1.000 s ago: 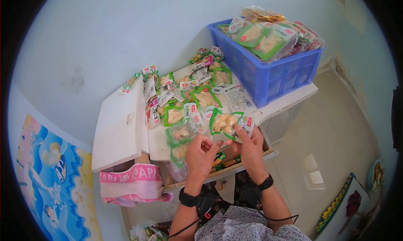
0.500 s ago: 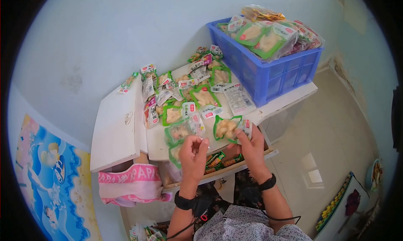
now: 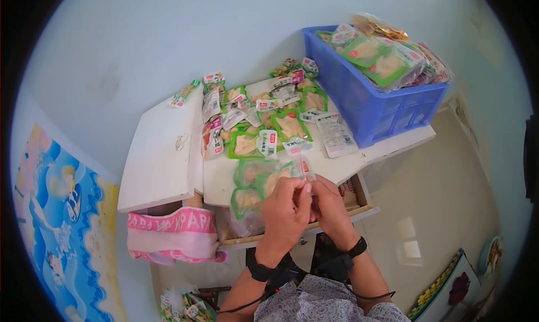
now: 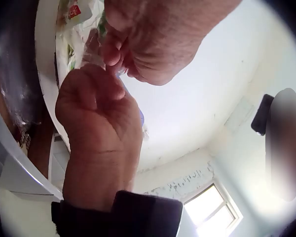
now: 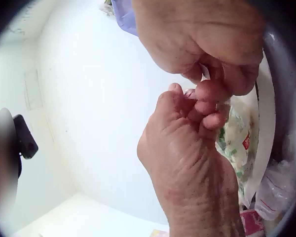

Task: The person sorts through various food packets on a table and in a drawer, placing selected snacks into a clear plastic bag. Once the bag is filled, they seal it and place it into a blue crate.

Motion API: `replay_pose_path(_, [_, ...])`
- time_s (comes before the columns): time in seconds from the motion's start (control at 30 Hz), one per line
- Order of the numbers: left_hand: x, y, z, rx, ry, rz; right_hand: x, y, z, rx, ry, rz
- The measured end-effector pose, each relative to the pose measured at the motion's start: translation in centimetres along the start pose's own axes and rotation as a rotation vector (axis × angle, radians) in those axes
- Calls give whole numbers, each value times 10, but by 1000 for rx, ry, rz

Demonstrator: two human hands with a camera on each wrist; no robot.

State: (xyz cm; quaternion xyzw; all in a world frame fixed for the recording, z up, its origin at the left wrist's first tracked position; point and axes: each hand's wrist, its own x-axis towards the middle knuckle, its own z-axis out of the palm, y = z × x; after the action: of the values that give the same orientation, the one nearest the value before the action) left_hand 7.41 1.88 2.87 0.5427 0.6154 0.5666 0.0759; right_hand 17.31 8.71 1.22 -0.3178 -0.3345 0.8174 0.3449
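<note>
Both hands meet over the front of the white table. My left hand (image 3: pixel 285 212) curls its fingers and pinches the edge of a clear plastic bag (image 3: pixel 281 166). My right hand (image 3: pixel 330 208) is right against it, fingers bent onto the same edge. Several green-edged packets (image 3: pixel 245 199) of pale food show through the bag beyond the left hand. One packet (image 3: pixel 274 183) lies uppermost, partly behind the left knuckles. In the left wrist view, the right hand (image 4: pixel 101 118) faces the left hand (image 4: pixel 158 39), their fingertips together; the fingers hide the pinched plastic.
More food packets (image 3: pixel 292 125) are spread on the white tabletop (image 3: pixel 216 181). A blue crate (image 3: pixel 382 111) heaped with packets stands at the right. Below the hands, the drawer (image 3: pixel 365 204) is pulled out. A pink and white towel (image 3: pixel 174 235) hangs at the left.
The packet in the right hand has moved left into the bag and been let go. The right hand has come over to the left hand and now grips the bag's edge.
</note>
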Motion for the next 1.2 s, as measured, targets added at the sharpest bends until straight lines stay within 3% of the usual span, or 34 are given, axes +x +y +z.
replay_pose_path(0.1, [0, -5, -5, 48, -41, 46, 4, 5, 0, -101, -69, 35])
replay_pose_path(0.2, [-9, -2, -22, 53, 56, 22, 10, 2, -19, -488, -135, -75])
replay_pose_path(0.3, [-14, -19, -58, 344, 247, 198, 12, 5, -27, -645, -81, -339])
replay_pose_path(0.4, [-27, -53, -77, 298, 323, 34, 12, 5, -30, -561, -48, -292])
replay_pose_path(0.5, [-34, -75, -74, -46, 353, -136, 9, 8, -20, -452, -105, -177])
replay_pose_path(0.7, [-35, -67, -68, -86, 282, -213, 15, 30, -3, -462, -189, -264])
replay_pose_path(0.8, [-28, -54, -68, 169, 223, -143, 6, 23, 16, -686, -260, -320])
replay_pose_path(0.9, [-22, -55, -66, 228, 186, -115, 8, 29, 14, -638, -222, -319])
replay_pose_path(1.0, [-21, -54, -62, 220, 181, -128, 0, 19, 4, -753, -1, -302])
replay_pose_path(1.1, [-25, -56, -61, 265, 206, -93, 0, 13, -15, -613, 237, -484])
replay_pose_path(1.2, [-28, -59, -58, 232, 251, -120, -7, 5, -12, -826, 220, -582])
